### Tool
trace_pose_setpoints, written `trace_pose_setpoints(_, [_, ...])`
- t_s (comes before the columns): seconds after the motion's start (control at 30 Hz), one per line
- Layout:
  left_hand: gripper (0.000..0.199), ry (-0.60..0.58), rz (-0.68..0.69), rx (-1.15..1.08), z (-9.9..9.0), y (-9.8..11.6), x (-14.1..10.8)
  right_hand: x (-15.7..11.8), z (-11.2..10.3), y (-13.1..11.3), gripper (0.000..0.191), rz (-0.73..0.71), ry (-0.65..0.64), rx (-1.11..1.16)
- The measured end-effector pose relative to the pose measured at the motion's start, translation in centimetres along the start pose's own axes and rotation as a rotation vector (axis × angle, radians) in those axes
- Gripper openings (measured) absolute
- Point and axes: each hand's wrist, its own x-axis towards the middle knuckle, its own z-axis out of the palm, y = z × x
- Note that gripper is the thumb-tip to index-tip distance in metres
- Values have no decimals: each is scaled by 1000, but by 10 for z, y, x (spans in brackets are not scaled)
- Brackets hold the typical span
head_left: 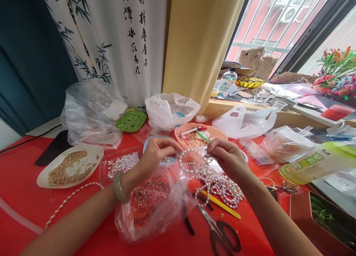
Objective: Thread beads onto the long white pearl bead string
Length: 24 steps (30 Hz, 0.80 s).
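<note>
My left hand point(160, 152) is closed in a pinch at the left side of a string of pearl beads point(192, 166). My right hand point(229, 156) pinches at the right side of the same string, which hangs in a loop between the two hands. Its lower coils point(226, 191) rest on the red table. Below my left wrist sits a clear plastic bag of small reddish beads point(151, 196). Scissors with dark handles point(218, 230) and yellow tweezers point(222, 205) lie below the string. Just behind the fingers is an orange tray point(219, 130) with a green stick point(203, 136).
On the left are a white plate point(41, 180) of gold beads and a clear box point(103, 171) of pearl beads. White plastic bags point(172, 106) stand at the back. A yellow-green jar point(303, 165) lies at right, above an open box point(296, 211).
</note>
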Motion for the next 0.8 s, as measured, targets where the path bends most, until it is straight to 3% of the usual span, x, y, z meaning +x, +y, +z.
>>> trace_pose_setpoints(0.2, [15,-66,60,8,-8,1,0,1,-10,-1,12,-72,42,-19])
trace_pose_setpoints(0.33, [8,2,64,-9,-8,4,3,-2,-17,-4,15,-150,12,-137])
trace_pose_setpoints(0.43, [14,21,-54,17,-1,5,3,-7,-9,-7,12,-171,-49,-310])
trace_pose_setpoints(0.53, [32,-96,-229,127,7,4,1,-10,4,-7,10,-136,-125,-452])
trace_pose_setpoints(0.67, [22,-121,-321,208,9,-1,0,-8,6,-7,14,-58,-192,-464])
trace_pose_setpoints(0.73, [20,-72,-336,181,7,-2,1,-5,-5,-14,26,-63,-141,-462])
trace_pose_setpoints(0.8, [19,-6,-335,157,5,-2,2,-1,-27,-27,33,-177,101,-506])
